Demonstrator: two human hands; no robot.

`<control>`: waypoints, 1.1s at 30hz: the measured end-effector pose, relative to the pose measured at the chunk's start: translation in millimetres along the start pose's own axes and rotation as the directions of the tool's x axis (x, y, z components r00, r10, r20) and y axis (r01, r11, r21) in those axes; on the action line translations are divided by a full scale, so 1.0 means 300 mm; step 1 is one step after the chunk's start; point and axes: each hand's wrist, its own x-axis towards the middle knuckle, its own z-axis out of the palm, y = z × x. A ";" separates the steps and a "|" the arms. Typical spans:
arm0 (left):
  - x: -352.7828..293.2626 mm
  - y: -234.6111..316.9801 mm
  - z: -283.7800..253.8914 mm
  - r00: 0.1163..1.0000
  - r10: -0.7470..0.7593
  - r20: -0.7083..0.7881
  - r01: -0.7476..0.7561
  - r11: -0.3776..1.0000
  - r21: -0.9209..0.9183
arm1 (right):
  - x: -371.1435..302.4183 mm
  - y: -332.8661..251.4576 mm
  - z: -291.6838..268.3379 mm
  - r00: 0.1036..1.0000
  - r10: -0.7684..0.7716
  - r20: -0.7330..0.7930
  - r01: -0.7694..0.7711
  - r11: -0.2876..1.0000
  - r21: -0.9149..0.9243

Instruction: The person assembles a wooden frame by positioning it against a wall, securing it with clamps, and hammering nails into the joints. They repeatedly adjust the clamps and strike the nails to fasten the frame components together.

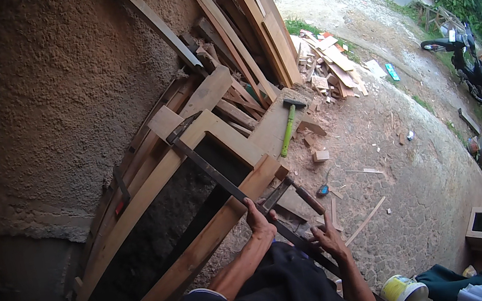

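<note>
The bar clamp (220,179) lies slantwise across the centre of the frame, over a wooden frame (205,239) spreading to the left. The left hand (259,221) is closed around its bar at lower centre. The right hand (330,239), just right of it, has its fingers loosely parted near the clamp's handle (308,198); contact cannot be told. At the lower right edge, a yellow-and-white bucket (397,291) bears dark printing too small to read. Farther off, a blue tape measure (323,190) lies right of centre, and a green-handled hammer (289,129) above it rests on a board (266,128). Beyond sit scrap wood (335,64) and, upper right, a motorcycle (475,70).
</note>
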 end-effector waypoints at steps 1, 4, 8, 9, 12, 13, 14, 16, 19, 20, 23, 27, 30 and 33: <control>-0.015 0.010 0.011 0.999 -0.011 0.050 0.011 1.000 0.003 | -0.061 -0.012 0.012 0.977 -0.206 0.050 0.212 0.931 -0.297; -0.046 0.031 0.097 0.989 0.088 0.120 -0.090 0.996 0.011 | -0.153 -0.078 0.020 0.958 -0.266 0.103 0.272 0.743 -0.611; -0.024 0.073 0.283 0.979 0.096 0.181 -0.095 0.995 -0.012 | -0.121 -0.225 -0.024 0.950 -0.313 -0.021 0.230 0.740 -0.632; -0.004 0.086 0.338 0.970 0.086 0.228 -0.078 0.996 -0.047 | -0.088 -0.271 -0.040 0.934 -0.355 -0.039 0.237 0.697 -0.676; 0.079 0.132 0.492 0.944 0.056 0.325 -0.009 0.989 -0.146 | 0.024 -0.402 -0.095 0.894 -0.434 -0.112 0.251 0.691 -0.678; 0.107 0.143 0.525 0.937 0.043 0.346 0.019 0.985 -0.172 | 0.063 -0.438 -0.116 0.896 -0.439 -0.070 0.264 0.651 -0.712; 0.138 0.158 0.558 0.927 0.062 0.371 0.018 0.978 -0.207 | 0.115 -0.478 -0.136 0.918 -0.394 -0.054 0.215 0.605 -0.767; 0.196 0.202 0.603 0.921 0.047 0.387 0.021 0.985 -0.171 | 0.209 -0.531 -0.154 0.921 -0.389 -0.011 0.270 0.660 -0.701; 0.221 0.278 0.573 0.915 -0.020 0.404 -0.037 0.990 0.134 | 0.347 -0.565 -0.171 0.885 -0.466 0.001 0.319 0.604 -0.730; 0.198 0.290 0.527 0.902 0.022 0.432 -0.133 0.964 0.229 | 0.394 -0.569 -0.171 0.867 -0.498 0.002 0.322 0.557 -0.765; 0.080 0.382 0.320 0.770 0.151 0.620 -0.436 0.833 0.340 | 0.531 -0.581 -0.176 0.915 -0.403 -0.001 0.238 0.541 -0.806; -0.080 0.510 0.038 0.694 0.169 0.700 -0.593 0.686 0.422 | 0.664 -0.556 -0.178 0.918 -0.393 0.046 0.254 0.495 -0.831; -0.145 0.575 -0.123 0.729 0.228 0.646 -0.612 0.640 0.464 | 0.738 -0.526 -0.180 0.907 -0.418 0.046 0.280 0.519 -0.808; -0.175 0.617 -0.248 0.775 0.249 0.581 -0.590 0.616 0.523 | 0.810 -0.504 -0.195 0.897 -0.434 0.082 0.316 0.500 -0.806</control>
